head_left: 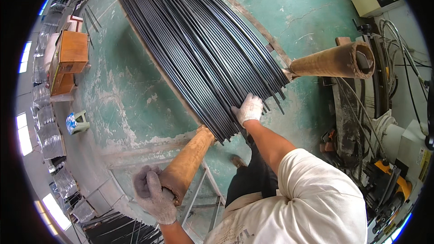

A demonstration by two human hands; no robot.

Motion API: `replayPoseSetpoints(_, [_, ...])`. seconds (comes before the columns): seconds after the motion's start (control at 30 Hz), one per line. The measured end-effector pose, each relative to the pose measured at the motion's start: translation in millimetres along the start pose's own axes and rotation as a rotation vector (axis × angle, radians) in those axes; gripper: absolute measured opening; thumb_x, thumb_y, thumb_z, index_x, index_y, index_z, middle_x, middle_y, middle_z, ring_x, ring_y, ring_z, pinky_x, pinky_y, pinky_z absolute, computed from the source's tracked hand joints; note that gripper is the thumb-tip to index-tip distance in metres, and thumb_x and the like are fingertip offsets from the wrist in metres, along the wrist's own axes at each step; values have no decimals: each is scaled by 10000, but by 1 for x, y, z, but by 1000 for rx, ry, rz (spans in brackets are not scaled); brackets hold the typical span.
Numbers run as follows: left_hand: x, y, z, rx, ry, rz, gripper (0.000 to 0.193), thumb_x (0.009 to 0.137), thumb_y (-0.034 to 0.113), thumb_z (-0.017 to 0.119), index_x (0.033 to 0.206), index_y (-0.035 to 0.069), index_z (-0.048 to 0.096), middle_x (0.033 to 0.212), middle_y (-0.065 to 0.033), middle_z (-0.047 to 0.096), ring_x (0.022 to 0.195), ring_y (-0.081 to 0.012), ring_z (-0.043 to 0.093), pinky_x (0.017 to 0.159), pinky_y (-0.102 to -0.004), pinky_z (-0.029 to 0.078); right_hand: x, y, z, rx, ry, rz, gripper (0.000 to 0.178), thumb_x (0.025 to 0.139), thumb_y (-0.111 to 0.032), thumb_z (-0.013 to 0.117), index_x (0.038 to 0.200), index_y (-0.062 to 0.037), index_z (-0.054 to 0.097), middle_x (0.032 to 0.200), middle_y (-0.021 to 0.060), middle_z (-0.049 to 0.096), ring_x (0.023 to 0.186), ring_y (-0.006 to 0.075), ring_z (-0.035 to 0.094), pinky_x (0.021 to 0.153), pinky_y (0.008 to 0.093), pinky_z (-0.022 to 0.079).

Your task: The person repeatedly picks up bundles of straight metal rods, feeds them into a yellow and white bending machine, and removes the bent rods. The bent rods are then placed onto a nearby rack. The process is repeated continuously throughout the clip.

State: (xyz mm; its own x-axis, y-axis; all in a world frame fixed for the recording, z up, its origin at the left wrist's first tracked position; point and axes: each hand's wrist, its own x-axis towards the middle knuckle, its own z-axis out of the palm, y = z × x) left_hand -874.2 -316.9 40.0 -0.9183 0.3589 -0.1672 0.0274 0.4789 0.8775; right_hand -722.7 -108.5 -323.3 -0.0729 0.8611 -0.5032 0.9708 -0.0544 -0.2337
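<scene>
While the left hand (153,194) in a grey knit glove closes its grip around the near end of a brown cardboard tube (186,165), that tube's long axis runs up and right to the bundle of long black rods (199,49). Rods lie diagonally, upper left to lower right, over the green floor (131,104). Right hand (248,109), white-gloved, rests fingers curled on the rods' near ends; second brown tube (332,61) lies further right.
</scene>
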Motion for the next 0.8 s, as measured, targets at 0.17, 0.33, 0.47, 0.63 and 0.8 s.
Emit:
replayPoseSetpoints(0.17, [3,-6,-5,11,-31,-16,213,1089,78,625,1237,-74,639,1113,-151,705,1040,-228,687,961,-384,561,-1,3,3,-11,-76,-111,600,887,-510,870,1210,-34,703,1239,203,740,1218,368,716,1032,466,599])
replayPoseSetpoints(0.33, [-1,-1,1,36,-10,-4,241,1102,123,637,1238,-75,640,1124,-154,708,1038,-227,686,962,-379,563,28,25,0,57,-198,-198,378,951,-364,761,1109,-22,784,1150,242,797,1115,393,779,981,490,624])
replayPoseSetpoints(0.47, [-4,-5,2,88,35,106,212,1102,109,638,1201,-78,656,1108,-154,712,1008,-230,698,926,-367,568,43,25,-23,-7,-308,-230,360,952,-371,739,1120,-66,826,1170,228,802,1159,397,761,1020,497,607])
replayPoseSetpoints(0.63, [-22,-1,7,336,135,374,124,1063,23,653,1128,-79,678,1039,-155,718,948,-244,709,905,-377,580,36,30,-48,7,-354,-229,404,969,-377,734,1195,-49,805,1215,221,795,1193,399,750,1051,492,593])
replayPoseSetpoints(0.8, [-68,-1,20,305,-45,907,185,937,-82,707,1118,-50,684,1013,-155,744,958,-307,733,934,-435,596,6,33,-87,576,-625,-56,505,1028,-393,736,1260,55,707,981,199,800,913,318,794,855,461,633])
